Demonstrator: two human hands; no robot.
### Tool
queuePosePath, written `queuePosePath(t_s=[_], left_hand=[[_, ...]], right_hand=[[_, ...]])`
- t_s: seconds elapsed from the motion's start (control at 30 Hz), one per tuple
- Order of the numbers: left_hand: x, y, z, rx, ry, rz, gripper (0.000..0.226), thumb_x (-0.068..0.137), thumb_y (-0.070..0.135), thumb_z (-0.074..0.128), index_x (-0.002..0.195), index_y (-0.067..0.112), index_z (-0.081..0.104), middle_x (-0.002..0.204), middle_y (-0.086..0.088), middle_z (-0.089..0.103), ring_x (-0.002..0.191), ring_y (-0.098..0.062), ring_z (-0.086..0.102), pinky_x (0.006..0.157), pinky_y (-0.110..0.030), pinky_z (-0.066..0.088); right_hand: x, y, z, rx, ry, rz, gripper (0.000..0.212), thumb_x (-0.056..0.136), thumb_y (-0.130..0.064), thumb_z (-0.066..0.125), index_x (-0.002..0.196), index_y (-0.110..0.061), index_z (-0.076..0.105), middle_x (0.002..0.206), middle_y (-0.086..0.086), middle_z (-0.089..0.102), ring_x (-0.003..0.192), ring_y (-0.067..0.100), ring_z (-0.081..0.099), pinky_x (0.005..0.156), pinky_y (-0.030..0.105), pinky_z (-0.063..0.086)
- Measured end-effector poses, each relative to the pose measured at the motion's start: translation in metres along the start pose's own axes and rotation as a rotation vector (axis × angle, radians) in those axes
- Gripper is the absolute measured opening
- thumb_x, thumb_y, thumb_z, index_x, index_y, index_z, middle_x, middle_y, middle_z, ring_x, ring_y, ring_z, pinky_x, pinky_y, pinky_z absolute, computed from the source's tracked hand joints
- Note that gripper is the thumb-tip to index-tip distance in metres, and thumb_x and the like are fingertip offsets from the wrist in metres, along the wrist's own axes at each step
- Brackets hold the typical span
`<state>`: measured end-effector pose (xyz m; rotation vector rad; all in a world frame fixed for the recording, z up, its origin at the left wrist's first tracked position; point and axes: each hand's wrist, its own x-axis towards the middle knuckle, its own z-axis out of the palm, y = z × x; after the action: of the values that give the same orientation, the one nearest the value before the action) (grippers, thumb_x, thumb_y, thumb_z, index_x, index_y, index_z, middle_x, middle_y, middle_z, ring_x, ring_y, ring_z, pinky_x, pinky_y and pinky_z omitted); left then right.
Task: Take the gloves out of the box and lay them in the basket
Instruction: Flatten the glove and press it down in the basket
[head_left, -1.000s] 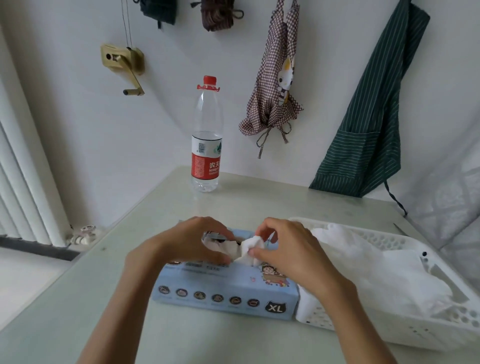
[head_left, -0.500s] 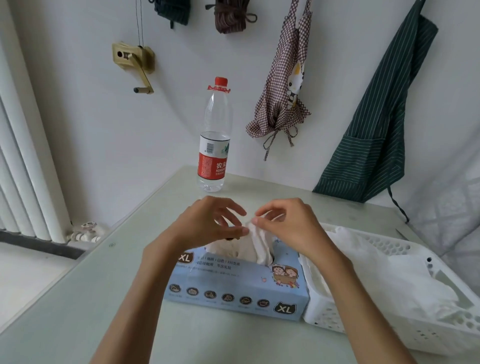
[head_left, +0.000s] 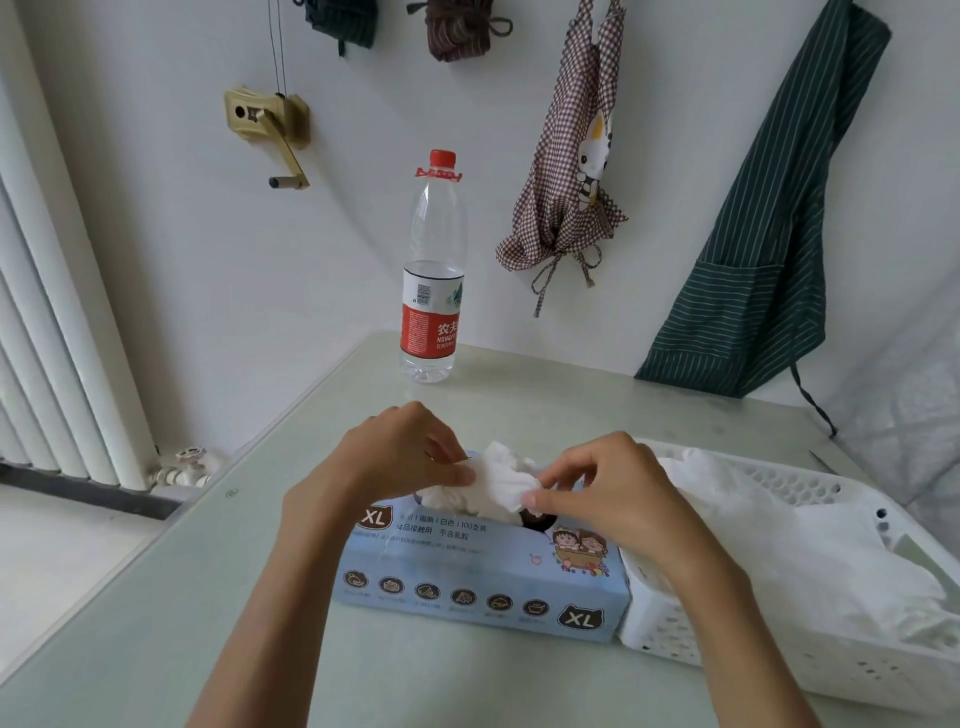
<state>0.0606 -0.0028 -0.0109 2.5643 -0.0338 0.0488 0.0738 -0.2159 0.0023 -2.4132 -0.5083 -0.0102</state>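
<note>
Both hands, left (head_left: 400, 460) and right (head_left: 605, 491), pinch the crumpled white glove (head_left: 498, 480) bunched at the box (head_left: 483, 582) opening, so a slow, even lift should free it for the basket (head_left: 852, 670) just beside.

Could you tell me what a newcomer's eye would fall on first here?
First, the two hands, left hand and right hand, pinching a white glove above the blue glove box at centre. Beside it on the right sits a white basket holding gloves; a water bottle stands behind.
</note>
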Motion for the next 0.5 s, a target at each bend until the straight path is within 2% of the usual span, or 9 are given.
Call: queuePosePath(t_s=[0.03, 0.1, 0.17, 0.23, 0.3, 0.37, 0.5], left_hand=[[0.000, 0.000, 0.000, 0.010, -0.001, 0.001, 0.022, 0.077, 0.044, 0.073, 0.094, 0.030, 0.073, 0.090, 0.016, 0.070, 0.081, 0.000, 0.063, 0.083, -0.030, 0.054], [0.000, 0.003, 0.000, 0.010, 0.012, 0.030, 0.027, 0.075, 0.041, 0.075, 0.100, 0.032, 0.068, 0.099, 0.018, 0.066, 0.087, -0.001, 0.060, 0.081, -0.027, 0.051], [0.000, 0.009, 0.000, -0.063, 0.023, 0.111, 0.048, 0.073, 0.030, 0.080, 0.115, 0.035, 0.058, 0.114, 0.020, 0.057, 0.101, -0.001, 0.053, 0.083, -0.021, 0.046], [-0.001, 0.018, 0.000, -0.142, 0.029, 0.225, 0.058, 0.072, 0.024, 0.081, 0.121, 0.038, 0.053, 0.118, 0.025, 0.052, 0.106, 0.004, 0.049, 0.083, -0.011, 0.037], [-0.001, 0.028, 0.000, -0.165, 0.050, 0.304, 0.044, 0.072, 0.032, 0.080, 0.112, 0.039, 0.060, 0.111, 0.028, 0.059, 0.100, 0.008, 0.052, 0.078, -0.008, 0.036], [-0.001, 0.034, -0.001, -0.134, 0.097, 0.332, 0.028, 0.074, 0.038, 0.077, 0.100, 0.036, 0.068, 0.096, 0.025, 0.067, 0.088, 0.009, 0.058, 0.075, -0.010, 0.043], [0.001, 0.025, -0.004, -0.082, 0.152, 0.280, 0.008, 0.077, 0.035, 0.076, 0.085, 0.034, 0.074, 0.080, 0.023, 0.070, 0.075, 0.010, 0.063, 0.076, -0.020, 0.053]], right_hand=[[0.000, 0.001, -0.004, 0.079, -0.026, -0.012, 0.008, 0.072, -0.035, 0.081, 0.073, -0.029, 0.076, 0.067, -0.014, 0.068, 0.059, -0.005, 0.056, 0.053, 0.008, 0.038], [0.000, 0.005, -0.009, 0.156, -0.038, -0.044, 0.003, 0.080, -0.030, 0.075, 0.078, -0.032, 0.075, 0.075, -0.019, 0.071, 0.070, -0.008, 0.061, 0.059, 0.002, 0.041], [0.002, 0.008, -0.012, 0.173, 0.039, -0.057, 0.005, 0.084, -0.027, 0.071, 0.084, -0.031, 0.074, 0.079, -0.021, 0.070, 0.075, -0.008, 0.062, 0.062, 0.002, 0.042], [0.002, 0.009, -0.013, 0.178, 0.118, -0.055, 0.003, 0.079, -0.029, 0.076, 0.078, -0.031, 0.073, 0.072, -0.019, 0.069, 0.071, -0.003, 0.061, 0.060, 0.003, 0.042], [0.002, 0.008, -0.011, 0.199, 0.120, -0.058, 0.008, 0.074, -0.031, 0.080, 0.071, -0.028, 0.073, 0.068, -0.016, 0.069, 0.066, 0.002, 0.060, 0.058, 0.004, 0.043], [0.001, 0.006, -0.011, 0.229, 0.079, -0.050, 0.009, 0.071, -0.030, 0.082, 0.071, -0.026, 0.073, 0.068, -0.014, 0.070, 0.064, 0.003, 0.061, 0.059, 0.006, 0.045], [0.000, 0.006, -0.022, 0.387, 0.005, 0.025, 0.014, 0.066, -0.029, 0.083, 0.074, -0.020, 0.076, 0.073, -0.009, 0.073, 0.073, 0.008, 0.069, 0.073, 0.017, 0.052]])
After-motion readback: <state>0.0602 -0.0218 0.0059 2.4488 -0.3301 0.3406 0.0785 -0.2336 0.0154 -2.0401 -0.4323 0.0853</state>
